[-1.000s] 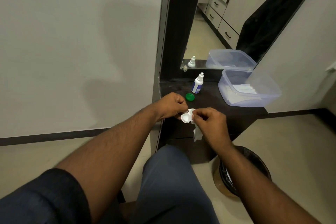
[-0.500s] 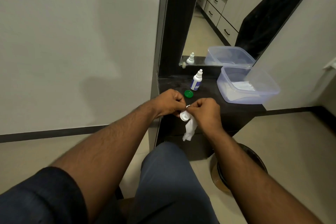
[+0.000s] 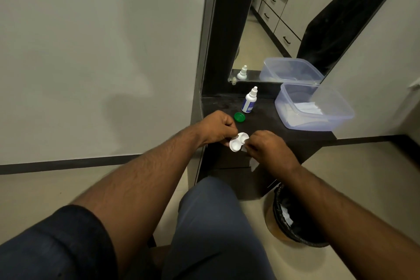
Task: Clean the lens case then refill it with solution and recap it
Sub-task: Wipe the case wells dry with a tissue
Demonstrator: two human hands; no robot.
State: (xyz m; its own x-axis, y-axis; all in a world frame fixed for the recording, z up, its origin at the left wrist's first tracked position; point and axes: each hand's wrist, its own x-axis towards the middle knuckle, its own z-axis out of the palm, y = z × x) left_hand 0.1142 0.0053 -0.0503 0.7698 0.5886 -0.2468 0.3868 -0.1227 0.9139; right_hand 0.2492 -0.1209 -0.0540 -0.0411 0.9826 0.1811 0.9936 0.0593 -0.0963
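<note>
Since half a second ago the tissue (image 3: 252, 164) no longer hangs below the case (image 3: 238, 141); now it shows only under the right hand (image 3: 268, 146), and both wells of the case face the camera. Left hand (image 3: 218, 128) has its fingers clamped on the left edge of the case, over the front of the dark shelf (image 3: 268, 125). Right fingers are pinched together on the tissue at the right well. Behind stand a green cap (image 3: 239, 117) and the bottle (image 3: 249, 100).
</note>
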